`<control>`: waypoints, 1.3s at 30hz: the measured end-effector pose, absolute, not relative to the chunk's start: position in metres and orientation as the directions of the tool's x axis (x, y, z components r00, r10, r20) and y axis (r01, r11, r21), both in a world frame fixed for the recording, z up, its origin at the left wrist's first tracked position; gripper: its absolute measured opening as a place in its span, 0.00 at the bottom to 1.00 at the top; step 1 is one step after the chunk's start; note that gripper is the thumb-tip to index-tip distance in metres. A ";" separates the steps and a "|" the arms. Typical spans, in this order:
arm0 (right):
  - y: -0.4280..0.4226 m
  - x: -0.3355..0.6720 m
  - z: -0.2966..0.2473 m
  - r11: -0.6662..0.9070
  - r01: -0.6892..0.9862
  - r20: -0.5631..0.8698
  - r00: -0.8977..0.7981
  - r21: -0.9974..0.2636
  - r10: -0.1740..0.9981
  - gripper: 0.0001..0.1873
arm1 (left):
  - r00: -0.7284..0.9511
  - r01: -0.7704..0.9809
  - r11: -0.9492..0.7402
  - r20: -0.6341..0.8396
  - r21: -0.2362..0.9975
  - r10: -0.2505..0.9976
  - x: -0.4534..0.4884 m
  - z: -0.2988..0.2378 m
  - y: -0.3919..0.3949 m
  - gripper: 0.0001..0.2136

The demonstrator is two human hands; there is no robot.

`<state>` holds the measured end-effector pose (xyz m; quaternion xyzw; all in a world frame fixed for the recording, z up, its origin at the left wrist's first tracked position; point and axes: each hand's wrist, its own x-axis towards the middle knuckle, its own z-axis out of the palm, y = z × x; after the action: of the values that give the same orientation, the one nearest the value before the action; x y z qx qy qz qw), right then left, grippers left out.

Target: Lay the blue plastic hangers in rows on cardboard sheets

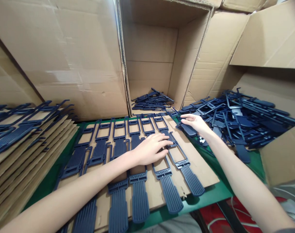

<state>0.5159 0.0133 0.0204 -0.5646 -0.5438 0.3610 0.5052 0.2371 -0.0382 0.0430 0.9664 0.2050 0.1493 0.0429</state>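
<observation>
Several dark blue plastic parts (pixel 170 191), each a ribbed handle with an open frame, lie side by side in two interlocking rows on a cardboard sheet (pixel 198 161). My left hand (pixel 151 149) rests flat on the parts near the middle of the sheet, fingers stretched out to the right. My right hand (pixel 196 123) reaches to the sheet's right edge. Its fingers lie on one blue part (pixel 188 129) at the foot of a loose pile of the same parts (pixel 239 119).
A stack of cardboard sheets with blue parts (pixel 21 142) stands at the left. An open cardboard box (pixel 149 55) behind the sheet holds more parts (pixel 149 100). Large cartons (pixel 65 55) wall in the green table (pixel 210 194).
</observation>
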 end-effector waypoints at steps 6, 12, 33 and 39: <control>0.017 0.518 0.011 0.089 0.450 0.173 0.148 -0.889 0.974 0.25 | 0.834 0.506 -0.863 0.253 0.006 0.491 0.264 0.050 -0.004 0.18; 0.011 0.510 0.023 0.090 0.698 0.275 0.157 -0.710 0.949 0.20 | 0.708 0.685 -0.729 0.232 0.004 0.667 0.294 0.036 0.040 0.24; 0.013 0.492 0.007 0.175 0.898 0.374 -0.012 -0.404 0.927 0.19 | 0.676 0.708 -0.707 0.286 0.007 0.680 0.292 0.017 0.043 0.24; 0.017 0.512 0.012 0.194 0.909 0.416 -0.024 -0.370 0.909 0.16 | 0.670 0.709 -0.705 0.290 0.020 0.683 0.291 0.017 0.044 0.23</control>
<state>0.5120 0.0166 0.0120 -0.6349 -0.7156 0.0002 0.2911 0.2908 0.0445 0.0166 0.9126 0.3815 0.1392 -0.0471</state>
